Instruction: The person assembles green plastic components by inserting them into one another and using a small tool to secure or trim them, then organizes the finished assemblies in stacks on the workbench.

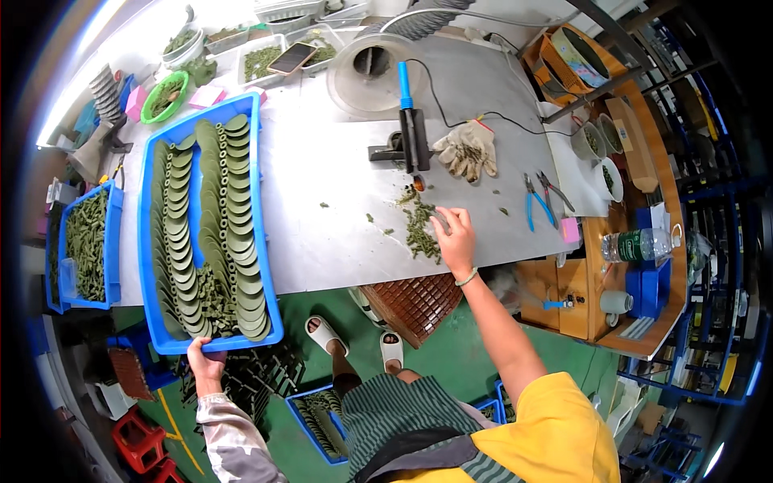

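Left hand (208,364) clasps near rim of long blue plastic tray (147,241), tray stretching away beyond grip
Matte grey-green round flat discs (240,207) inside, overlapping in long rows, small green chunks (211,291) heaped between
Right hand (457,244) curled, fingertips close together, cannot tell if anything pinched; loose pile of small dark-green pieces (420,229) just left of fingers, white-and-tan fabric glove (469,151) beyond

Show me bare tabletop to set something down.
Bar stray bits, the tabletop is bare between the long blue tray and the green pile; a smaller patch lies between the right hand and the blue pliers. It is crowded around the blue-handled tool and glove, and at the back left, where containers stand.
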The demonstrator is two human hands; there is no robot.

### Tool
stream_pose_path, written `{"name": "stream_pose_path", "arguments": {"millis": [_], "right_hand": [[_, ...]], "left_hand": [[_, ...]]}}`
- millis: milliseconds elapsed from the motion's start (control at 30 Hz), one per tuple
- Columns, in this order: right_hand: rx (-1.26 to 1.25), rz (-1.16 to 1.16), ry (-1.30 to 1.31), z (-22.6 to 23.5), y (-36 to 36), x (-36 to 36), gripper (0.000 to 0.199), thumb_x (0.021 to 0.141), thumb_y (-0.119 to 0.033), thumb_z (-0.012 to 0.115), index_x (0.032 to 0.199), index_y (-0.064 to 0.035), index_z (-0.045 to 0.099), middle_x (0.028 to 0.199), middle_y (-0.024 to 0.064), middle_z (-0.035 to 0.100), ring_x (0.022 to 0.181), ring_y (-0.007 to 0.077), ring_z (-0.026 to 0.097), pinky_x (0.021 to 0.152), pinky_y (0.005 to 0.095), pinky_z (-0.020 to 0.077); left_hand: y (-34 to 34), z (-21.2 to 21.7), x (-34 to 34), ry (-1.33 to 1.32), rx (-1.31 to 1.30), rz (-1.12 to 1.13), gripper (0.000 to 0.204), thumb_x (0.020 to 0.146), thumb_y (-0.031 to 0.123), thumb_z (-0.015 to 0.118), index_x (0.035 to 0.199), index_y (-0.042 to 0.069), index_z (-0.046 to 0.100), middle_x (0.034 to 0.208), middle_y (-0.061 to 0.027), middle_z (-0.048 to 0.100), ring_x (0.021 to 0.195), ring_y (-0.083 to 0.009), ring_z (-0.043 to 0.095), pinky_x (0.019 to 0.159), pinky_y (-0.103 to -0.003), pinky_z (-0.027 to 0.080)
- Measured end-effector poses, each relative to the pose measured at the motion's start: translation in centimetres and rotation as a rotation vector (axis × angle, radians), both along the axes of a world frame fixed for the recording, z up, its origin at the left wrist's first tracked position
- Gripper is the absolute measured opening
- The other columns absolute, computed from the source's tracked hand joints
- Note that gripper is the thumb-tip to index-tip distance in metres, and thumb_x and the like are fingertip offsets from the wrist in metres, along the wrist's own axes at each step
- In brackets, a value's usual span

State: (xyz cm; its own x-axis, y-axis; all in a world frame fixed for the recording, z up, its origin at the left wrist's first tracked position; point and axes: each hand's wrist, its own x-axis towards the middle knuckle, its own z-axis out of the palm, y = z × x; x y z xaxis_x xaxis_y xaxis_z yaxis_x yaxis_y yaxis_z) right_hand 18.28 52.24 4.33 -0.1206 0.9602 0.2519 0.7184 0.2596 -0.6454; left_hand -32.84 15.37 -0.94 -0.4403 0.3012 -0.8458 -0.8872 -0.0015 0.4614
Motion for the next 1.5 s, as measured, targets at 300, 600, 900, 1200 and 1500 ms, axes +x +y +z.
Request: {"name": "stream_pose_path", "arguments": {"millis": [300, 600, 900, 1200, 1500], "right_hand": [[0.233, -0.169, -0.326, 1.5, -0.2, 5.8, 0.017, 0.1, -0.012, 0.063, 0.113, -0.0022, 0.065, 0.106, 0.0142, 0.06, 0.094, 0.0339, 0.061, 0.081, 0.0418, 0.0493], [-0.693, 0.289, 0.168, 9.4, -9.9, -13.1, 0.046, 0.106, -0.005, 0.047, 0.152, -0.0062, 0.047, 0.085, 0.0027, 0.061, 0.066, 0.0093, 0.049, 0.065, 0.0253, 0.0449], [-0.596, 0.259, 0.376, 4.2, -9.5, -17.7, 0.037, 0.106, -0.004, 0.046, 0.141, -0.0058, 0.055, 0.102, 0.0068, 0.069, 0.073, 0.0102, 0.061, 0.072, 0.0271, 0.0527], [-0.747, 0.343, 0.102, 4.8, -8.9, -18.0, 0.033, 0.101, 0.002, 0.044, 0.13, -0.0038, 0.06, 0.097, 0.0064, 0.07, 0.071, 0.0101, 0.059, 0.069, 0.0271, 0.0518], [-0.906, 0.257, 0.437, 4.5, -9.6, -20.4, 0.04, 0.104, -0.003, 0.047, 0.144, -0.004, 0.051, 0.096, 0.0065, 0.069, 0.073, 0.0081, 0.059, 0.067, 0.0234, 0.0485]], "left_hand": [[4.4, 2.5, 3.0, -0.108, 0.044, -0.04, 0.011, 0.077, -0.002, 0.062, 0.075, 0.006, 0.055, 0.075, -0.0067, 0.06, 0.071, -0.023, 0.061, 0.071, -0.036, 0.053], [2.2, 8.0, -3.3, 0.076, -0.064, -0.432, 0.022, 0.094, 0.018, 0.072, 0.106, 0.002, 0.063, 0.096, -0.0056, 0.066, 0.093, -0.0153, 0.063, 0.088, -0.036, 0.052], [4.8, 13.4, 1.4, 1.455, 0.035, -1.245, 0.027, 0.086, 0.001, 0.067, 0.113, 0.004, 0.067, 0.111, -0.0137, 0.062, 0.106, -0.0351, 0.058, 0.093, -0.045, 0.048], [9.1, 12.9, 3.6, 1.473, 0.115, -1.578, 0.062, 0.071, 0.009, 0.072, 0.133, 0.007, 0.06, 0.13, -0.0167, 0.053, 0.124, -0.0385, 0.049, 0.102, -0.048, 0.045], [9.3, 11.3, 8.9, 1.614, -0.223, -1.346, 0.061, 0.072, 0.005, 0.071, 0.132, 0.007, 0.061, 0.135, -0.018, 0.049, 0.127, -0.0401, 0.047, 0.106, -0.05, 0.044]]}}
